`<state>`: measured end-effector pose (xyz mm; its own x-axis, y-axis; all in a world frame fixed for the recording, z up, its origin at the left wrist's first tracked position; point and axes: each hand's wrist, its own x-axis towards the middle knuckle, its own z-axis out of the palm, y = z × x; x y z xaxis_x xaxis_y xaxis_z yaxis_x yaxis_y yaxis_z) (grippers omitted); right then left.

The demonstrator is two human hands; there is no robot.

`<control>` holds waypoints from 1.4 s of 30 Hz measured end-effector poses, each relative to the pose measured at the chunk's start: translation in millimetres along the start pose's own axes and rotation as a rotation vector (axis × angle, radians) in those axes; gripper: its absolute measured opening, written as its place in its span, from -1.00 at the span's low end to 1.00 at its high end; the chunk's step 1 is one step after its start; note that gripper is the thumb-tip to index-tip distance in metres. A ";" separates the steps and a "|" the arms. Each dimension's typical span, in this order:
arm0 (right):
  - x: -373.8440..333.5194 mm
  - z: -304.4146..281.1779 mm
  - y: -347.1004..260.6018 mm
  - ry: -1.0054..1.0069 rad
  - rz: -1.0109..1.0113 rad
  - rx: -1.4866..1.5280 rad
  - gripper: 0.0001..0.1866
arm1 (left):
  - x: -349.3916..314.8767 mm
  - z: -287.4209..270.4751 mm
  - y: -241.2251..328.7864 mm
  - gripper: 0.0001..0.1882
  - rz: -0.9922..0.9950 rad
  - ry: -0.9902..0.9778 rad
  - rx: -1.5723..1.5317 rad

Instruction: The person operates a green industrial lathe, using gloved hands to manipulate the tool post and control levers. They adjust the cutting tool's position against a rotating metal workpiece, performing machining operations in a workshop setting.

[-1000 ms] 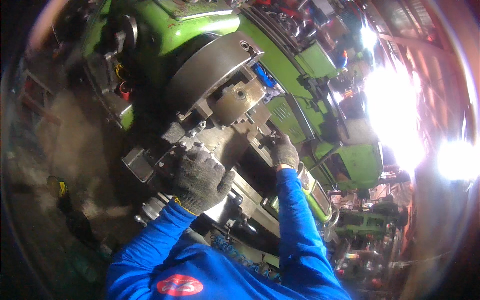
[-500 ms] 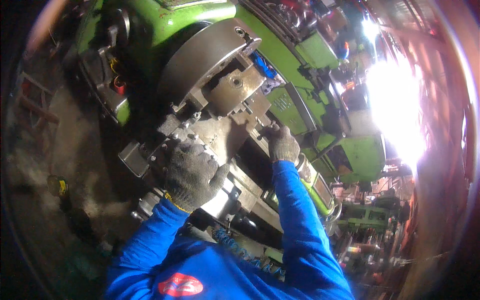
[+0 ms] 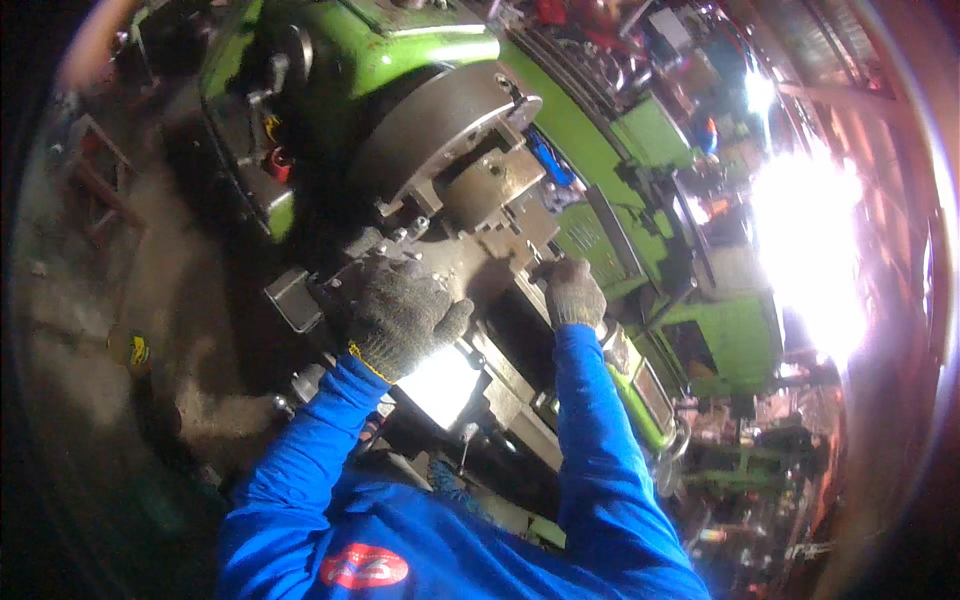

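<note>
Your left hand (image 3: 402, 312) is lying just beside the bolts (image 3: 408, 232), fingers curling, any grip hidden. The metal block (image 3: 490, 188) is sitting at its one o'clock, projecting from the chuck (image 3: 430, 138) toward five o'clock; its longer axis is not showing clearly. Your right hand (image 3: 575, 293) is lying nearer, block at eleven o'clock, fingers bending inward; whether it is gripping anything, you cannot tell.

Metal block (image 3: 492, 187) in chuck (image 3: 425, 140); headstock (image 3: 415, 50) behind chuck; panel (image 3: 582, 235) right of block; floor (image 3: 165, 310) left.
</note>
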<state>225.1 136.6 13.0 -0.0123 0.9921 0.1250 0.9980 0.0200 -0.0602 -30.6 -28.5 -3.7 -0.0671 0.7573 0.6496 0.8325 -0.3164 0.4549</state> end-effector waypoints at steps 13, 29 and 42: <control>18.8 48.0 89.1 -0.299 0.078 0.541 -0.55 | -1.9 5.0 1.3 -0.59 0.000 0.044 0.065; 6.0 31.3 54.9 -0.269 0.215 -0.240 -0.35 | 11.5 -2.6 -56.9 -0.59 0.364 -0.306 -0.437; -8.8 3.3 6.5 -0.235 0.277 -0.317 -0.38 | 0.0 3.8 -56.6 -0.51 0.339 -0.293 -0.420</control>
<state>231.5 128.4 8.3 0.2795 0.9566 -0.0825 0.9351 -0.2517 0.2496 -75.7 -8.4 -31.7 0.3665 0.6820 0.6329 0.4889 -0.7199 0.4926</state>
